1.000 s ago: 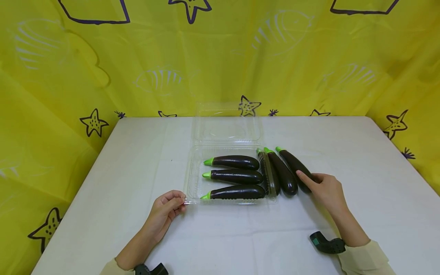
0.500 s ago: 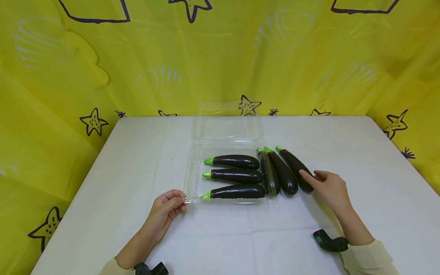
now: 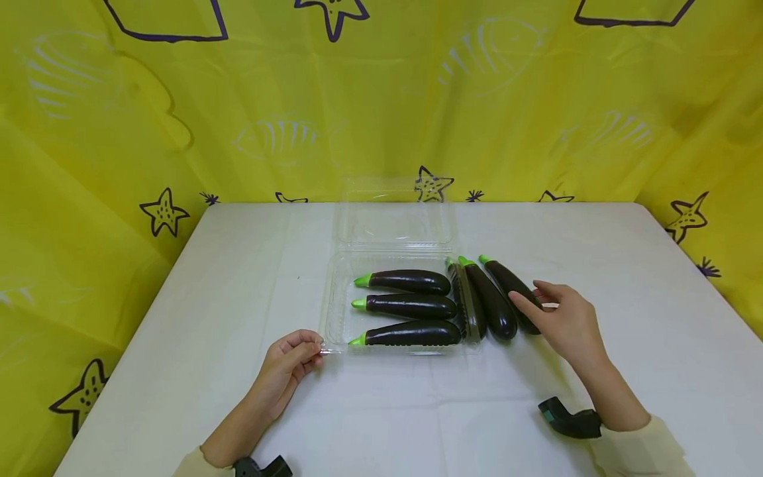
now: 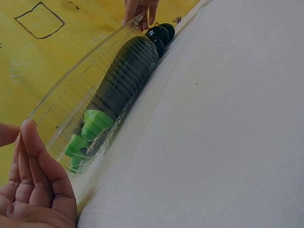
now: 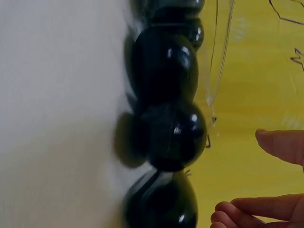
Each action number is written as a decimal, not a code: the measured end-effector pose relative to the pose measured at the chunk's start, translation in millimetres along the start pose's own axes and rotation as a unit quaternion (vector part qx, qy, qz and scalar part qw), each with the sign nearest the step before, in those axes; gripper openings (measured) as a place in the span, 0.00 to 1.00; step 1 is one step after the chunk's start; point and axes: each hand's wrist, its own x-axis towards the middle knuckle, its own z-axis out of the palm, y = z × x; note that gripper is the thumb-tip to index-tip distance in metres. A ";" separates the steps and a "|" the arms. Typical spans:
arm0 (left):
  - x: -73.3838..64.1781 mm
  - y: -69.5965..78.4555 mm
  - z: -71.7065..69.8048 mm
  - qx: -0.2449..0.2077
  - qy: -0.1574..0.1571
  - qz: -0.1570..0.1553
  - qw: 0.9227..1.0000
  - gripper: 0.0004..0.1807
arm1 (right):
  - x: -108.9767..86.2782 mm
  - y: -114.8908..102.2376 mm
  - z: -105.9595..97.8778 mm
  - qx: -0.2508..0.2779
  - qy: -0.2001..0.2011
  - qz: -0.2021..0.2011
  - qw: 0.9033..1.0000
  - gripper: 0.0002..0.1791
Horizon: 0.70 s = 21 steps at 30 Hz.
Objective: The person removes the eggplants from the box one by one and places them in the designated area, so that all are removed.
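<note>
A clear plastic clamshell container [image 3: 338,305] lies with its lid [image 3: 393,222] folded back. Inside are three dark eggplants with green stems: a far one [image 3: 408,281], a middle one [image 3: 411,306] and a near one [image 3: 411,332]. My left hand [image 3: 286,371] pinches the container's near left corner, as the left wrist view also shows. Against the container's right wall leans another eggplant [image 3: 477,311], then a second [image 3: 493,303] and an outermost one [image 3: 508,281]. My right hand [image 3: 569,324] hovers over the outermost eggplant's thick end. In the right wrist view its thumb [image 5: 282,145] and fingers are spread apart.
A white cloth covers the table [image 3: 238,278]. Its far edge meets a yellow curtain [image 3: 381,99] printed with fish and stars, which also hangs along both sides. The raised lid stands near that far edge.
My right hand first draws back slightly to the right, then shifts left and up over the outermost eggplant, its fingers rising. The left hand, container and eggplants stay in place.
</note>
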 end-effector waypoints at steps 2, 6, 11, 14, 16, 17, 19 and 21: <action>0.1 -0.2 0.0 0.000 -0.001 0.000 1.000 0.06 | -1.4 -5.9 2.3 0.007 -0.003 -0.014 1.000 0.34; 0.1 -0.2 0.0 0.001 -0.002 -0.002 1.000 0.06 | -4.4 -21.5 5.4 0.024 -0.014 -0.045 0.999 0.32; 0.0 0.3 -0.1 0.002 0.001 -0.001 1.000 0.05 | -4.1 -40.5 10.1 0.029 -0.035 -0.087 0.995 0.30; 0.1 0.3 -0.2 0.001 0.000 0.000 1.000 0.05 | -2.2 -48.5 15.0 0.041 -0.052 -0.105 0.992 0.27; 0.2 0.2 -0.2 0.001 0.000 0.001 1.000 0.05 | -1.5 -52.7 19.4 0.044 -0.067 -0.119 0.990 0.25; 0.2 0.1 -0.3 0.000 -0.001 0.001 1.000 0.05 | -1.4 -54.4 21.7 0.043 -0.076 -0.128 0.988 0.25; 0.4 0.0 -0.2 0.000 -0.001 0.000 1.000 0.05 | -2.1 -57.9 26.2 0.038 -0.099 -0.149 0.983 0.25; 0.5 -0.1 0.1 0.000 0.000 -0.001 1.000 0.06 | -3.0 -61.3 29.9 0.028 -0.124 -0.171 0.977 0.25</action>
